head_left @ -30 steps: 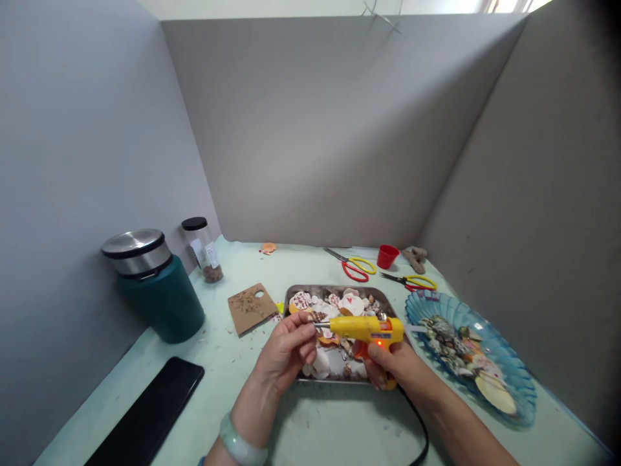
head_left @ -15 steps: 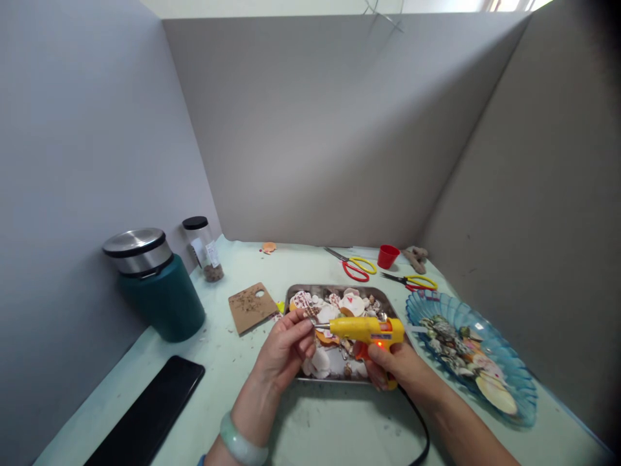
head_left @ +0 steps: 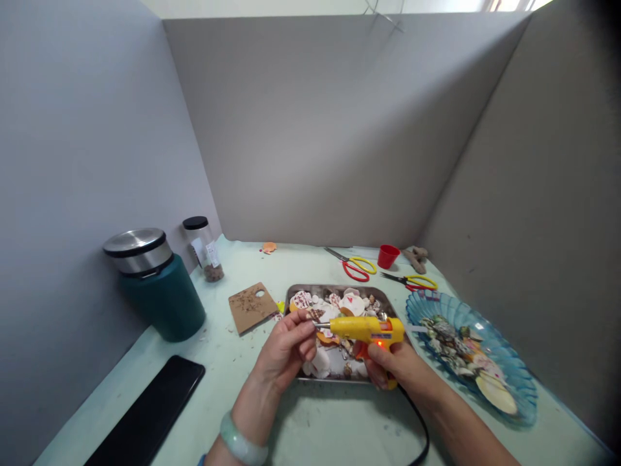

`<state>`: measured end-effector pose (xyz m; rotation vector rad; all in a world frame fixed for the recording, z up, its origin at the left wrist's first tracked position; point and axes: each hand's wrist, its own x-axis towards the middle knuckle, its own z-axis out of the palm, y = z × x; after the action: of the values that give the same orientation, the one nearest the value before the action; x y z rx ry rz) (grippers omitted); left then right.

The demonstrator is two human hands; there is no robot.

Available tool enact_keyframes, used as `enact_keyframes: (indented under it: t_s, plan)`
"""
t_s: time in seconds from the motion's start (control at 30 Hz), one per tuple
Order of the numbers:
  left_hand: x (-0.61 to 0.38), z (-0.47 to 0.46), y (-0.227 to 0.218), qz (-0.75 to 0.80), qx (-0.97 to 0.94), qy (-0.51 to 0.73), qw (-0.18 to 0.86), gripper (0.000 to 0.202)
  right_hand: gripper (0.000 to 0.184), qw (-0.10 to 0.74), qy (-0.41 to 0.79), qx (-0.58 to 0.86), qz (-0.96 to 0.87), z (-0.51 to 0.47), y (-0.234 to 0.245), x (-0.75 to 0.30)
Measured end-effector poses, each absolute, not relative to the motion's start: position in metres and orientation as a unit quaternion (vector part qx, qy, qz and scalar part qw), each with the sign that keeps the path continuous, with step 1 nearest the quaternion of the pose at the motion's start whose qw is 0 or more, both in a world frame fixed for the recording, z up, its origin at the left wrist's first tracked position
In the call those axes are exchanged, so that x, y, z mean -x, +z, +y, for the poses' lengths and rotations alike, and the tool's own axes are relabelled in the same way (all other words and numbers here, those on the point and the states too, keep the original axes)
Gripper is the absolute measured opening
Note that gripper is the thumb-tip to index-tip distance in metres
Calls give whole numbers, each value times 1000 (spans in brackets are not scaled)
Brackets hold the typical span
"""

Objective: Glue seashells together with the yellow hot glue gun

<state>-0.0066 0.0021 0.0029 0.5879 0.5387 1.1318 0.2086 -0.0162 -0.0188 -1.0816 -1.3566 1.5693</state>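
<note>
shells in tray | plate right | cardboard left | scissors behind tray

A glue gun hides part of a metal tray while the bottom edge crops a black slab and a cord.

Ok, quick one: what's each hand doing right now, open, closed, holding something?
Left hand: closed, pinching a small striped shell at the fingertips.
Right hand: closed around the yellow glue gun.
</note>
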Motion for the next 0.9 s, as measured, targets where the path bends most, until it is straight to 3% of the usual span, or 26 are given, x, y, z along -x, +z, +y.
enact_keyframes:
  t_s: [0.47,0.6,0.7,0.8,0.9]
  plan:
    - [7,2,4,260,-269,531,761,36,54,387,586,457,-546,-18,-10,-211]
    - [7,2,7,264,-259,545,753,37,45,350,464,533,-615,-14,4,-228]
    - [7,3,6,260,-263,543,754,35,35,298,294,568,-709,-13,14,-238]
    - [7,4,4,252,-271,540,756,33,28,178,141,598,-769,-15,19,-242]
    - [8,3,2,245,-279,537,758,30,37,61,61,625,-776,-18,21,-246]
